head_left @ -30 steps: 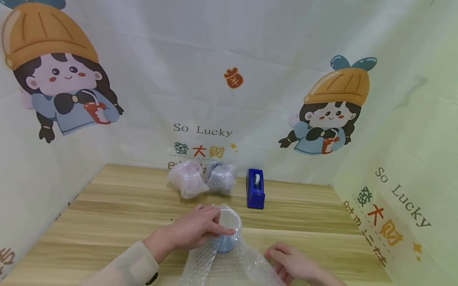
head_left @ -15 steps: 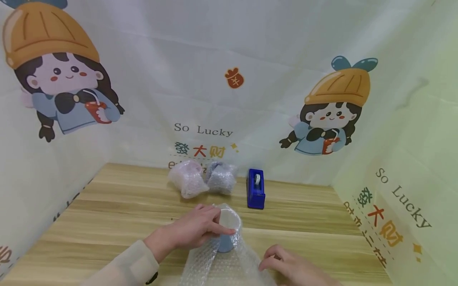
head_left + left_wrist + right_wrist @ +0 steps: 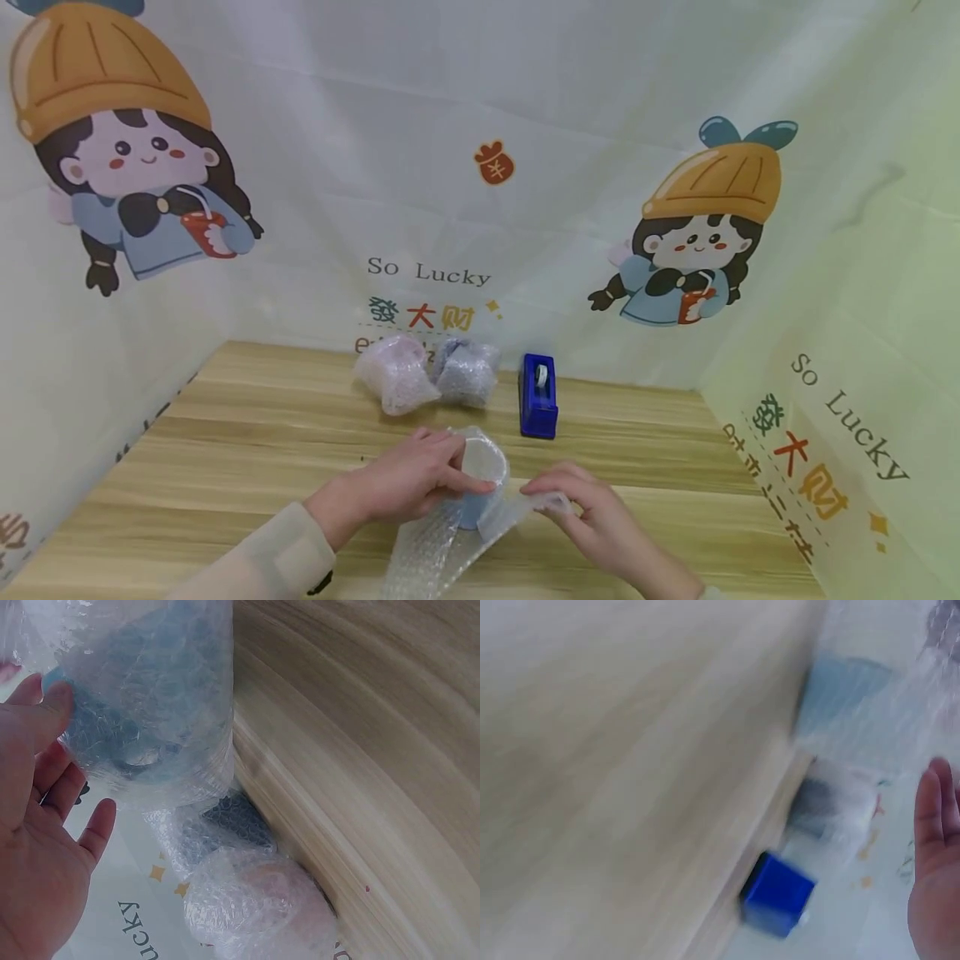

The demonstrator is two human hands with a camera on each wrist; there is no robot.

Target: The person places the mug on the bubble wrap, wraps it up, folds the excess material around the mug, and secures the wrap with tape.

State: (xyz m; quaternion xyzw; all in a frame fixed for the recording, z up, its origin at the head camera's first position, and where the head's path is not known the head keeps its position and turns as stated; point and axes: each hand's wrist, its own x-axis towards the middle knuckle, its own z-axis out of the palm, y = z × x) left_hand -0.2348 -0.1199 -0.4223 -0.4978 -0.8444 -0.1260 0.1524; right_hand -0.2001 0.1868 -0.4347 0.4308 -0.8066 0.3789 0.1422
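A light-blue cup [image 3: 471,510] stands in front of me, partly wrapped in bubble wrap [image 3: 423,546]. My left hand [image 3: 408,475] holds its wrapped rim, with the index finger stretched across the opening. From the left wrist view, the thumb lies against the wrapped cup [image 3: 157,697] and the other fingers curl beside it. To the right of the cup, my right hand [image 3: 588,512] pinches a loose flap of the wrap between thumb and fingers. Only part of the right hand [image 3: 936,847] shows in the blurred right wrist view.
Two bubble-wrapped objects stand at the back, one pinkish [image 3: 396,375] and one dark [image 3: 467,373]. A blue tape dispenser [image 3: 538,396] stands to their right on the wooden table [image 3: 637,433]. Printed cloth [image 3: 555,250] hangs behind and along both sides.
My right hand has moved up and inward, drawing the right flap of bubble wrap towards the cup. My left hand has stayed at the rim.
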